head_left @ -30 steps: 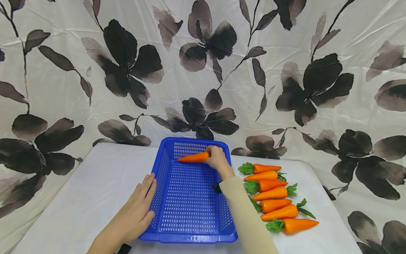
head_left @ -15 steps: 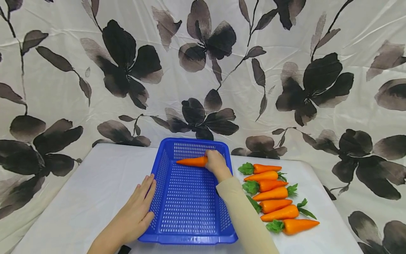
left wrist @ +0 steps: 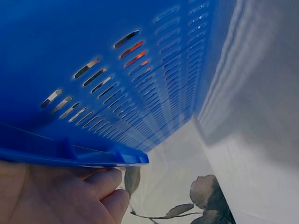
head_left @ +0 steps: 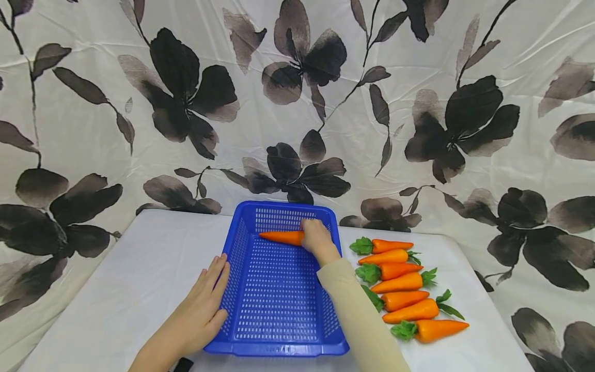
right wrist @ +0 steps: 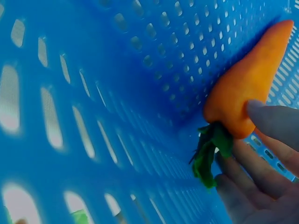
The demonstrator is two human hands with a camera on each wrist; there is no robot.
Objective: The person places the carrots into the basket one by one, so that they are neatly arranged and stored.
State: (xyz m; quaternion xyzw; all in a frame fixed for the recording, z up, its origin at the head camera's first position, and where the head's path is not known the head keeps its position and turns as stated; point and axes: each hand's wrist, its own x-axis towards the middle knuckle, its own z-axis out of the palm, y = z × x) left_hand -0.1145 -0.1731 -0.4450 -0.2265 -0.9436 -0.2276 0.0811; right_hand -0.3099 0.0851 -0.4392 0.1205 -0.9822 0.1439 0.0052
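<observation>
inside the basket, right hand pinches the carrot — left hand flat outside.

Right arm: long cream sleeve, plain, reaching the wrist. Left wrist: dark band; both hands bare.

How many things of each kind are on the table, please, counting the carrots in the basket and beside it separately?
Blue basket: 1
Carrot in the basket, held by the right hand: 1
Carrots in the row on the table, right of the basket: 7
Total: 9 things, 8 of them carrots.
</observation>
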